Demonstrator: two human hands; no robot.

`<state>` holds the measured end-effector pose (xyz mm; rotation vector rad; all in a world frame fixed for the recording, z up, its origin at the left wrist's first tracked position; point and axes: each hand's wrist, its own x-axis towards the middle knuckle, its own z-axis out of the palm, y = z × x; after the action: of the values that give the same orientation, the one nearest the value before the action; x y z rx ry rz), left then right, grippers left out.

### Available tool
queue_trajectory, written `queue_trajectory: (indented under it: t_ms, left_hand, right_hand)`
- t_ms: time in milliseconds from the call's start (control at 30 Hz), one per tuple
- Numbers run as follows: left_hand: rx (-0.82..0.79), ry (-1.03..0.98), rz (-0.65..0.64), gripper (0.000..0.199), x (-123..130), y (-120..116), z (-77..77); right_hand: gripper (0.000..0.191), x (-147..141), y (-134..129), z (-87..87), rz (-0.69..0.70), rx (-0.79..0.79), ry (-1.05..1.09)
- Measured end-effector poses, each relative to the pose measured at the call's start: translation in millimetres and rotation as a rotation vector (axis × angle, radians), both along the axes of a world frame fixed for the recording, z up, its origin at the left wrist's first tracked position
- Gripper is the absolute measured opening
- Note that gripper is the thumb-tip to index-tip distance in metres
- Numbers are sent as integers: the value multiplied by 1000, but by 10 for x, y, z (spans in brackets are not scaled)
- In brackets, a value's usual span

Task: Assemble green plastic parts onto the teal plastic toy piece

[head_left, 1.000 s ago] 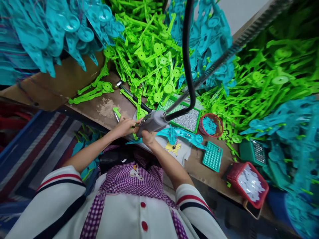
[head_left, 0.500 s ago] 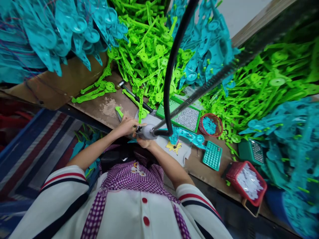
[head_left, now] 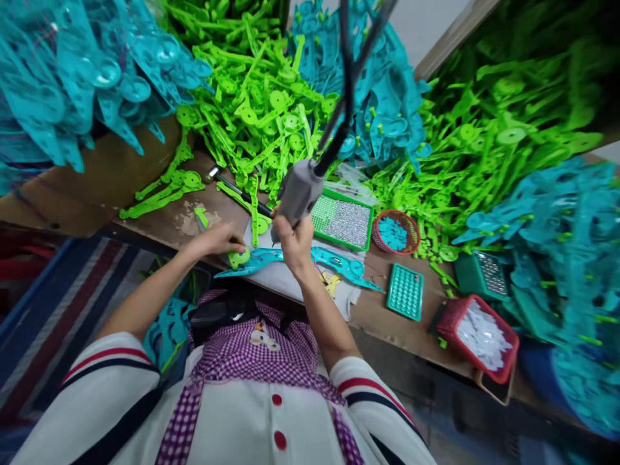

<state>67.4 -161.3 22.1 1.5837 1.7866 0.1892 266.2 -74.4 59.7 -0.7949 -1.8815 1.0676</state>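
Observation:
My right hand (head_left: 296,244) is wrapped round a grey electric screwdriver (head_left: 301,190), which tilts with its cable end up and hangs over the bench. Below its tip lies a long blue plastic part (head_left: 271,257) on a light cloth (head_left: 281,278); my wrist hides its middle. At the left end of the blue part, my left hand (head_left: 220,239) pinches a green plastic piece (head_left: 239,258) with the fingers closed. Just behind sits another green arm-shaped part (head_left: 255,210), and a hammer (head_left: 242,194) lies beside it.
Behind are heaps of green parts (head_left: 252,110) and blue parts (head_left: 378,110). A green tray of screws (head_left: 346,223), a red basket of small blue pieces (head_left: 394,231), a teal tray (head_left: 405,292) and a red bin of white pieces (head_left: 484,339) stand to the right.
My right hand has lifted the screwdriver up from beside my left hand, over the blue part. The hands have moved apart, and the blue part now lies in fuller view. The view has shifted slightly.

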Motion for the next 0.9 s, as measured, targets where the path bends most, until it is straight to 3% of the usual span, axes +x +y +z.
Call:
queue_trajectory:
  t_ms: [100,200,300,400,533,600,667,700,767,833,900]
  left_hand:
    - [-48,23,17,30,1,37,8]
    - [-62,34,38,32,32,49,-3]
    - [-39,63,58,31,52,51,20]
    - [9,69,8,29,21,70,69]
    - [77,165,-25,29,-69,100,102]
    - [83,191,-9,32,-94,85,83]
    - [100,187,20,37,-100,48,38]
    - [117,174,33,40,-99,25,6]
    - [157,138,47,45,-99,-18,-62]
    - [193,114,54,48,-91,-59,-115]
    - [244,147,70,46,-51,-114,-121]
  right_hand:
    - [63,331,-75,-222,32,170,-295]
    - [58,588,-229,-499,162,310,-672]
    - [56,639,-396,-693,158,328,-868]
    - [54,514,-538,-755,75,281,-905]
    - [52,344,-648,-702,9,206,-875]
    - [51,440,-635,-640,29,183,-795]
    - [45,738,-535,-567,18,172,-673]
    - [41,954,-446,-533,-43,151,-623]
    - [39,1447,-201,-487,-329,78,-612]
    - [38,1893,74,-485,-599,-27,-759]
    - [38,2178,305,-517,-655,-83,-930]
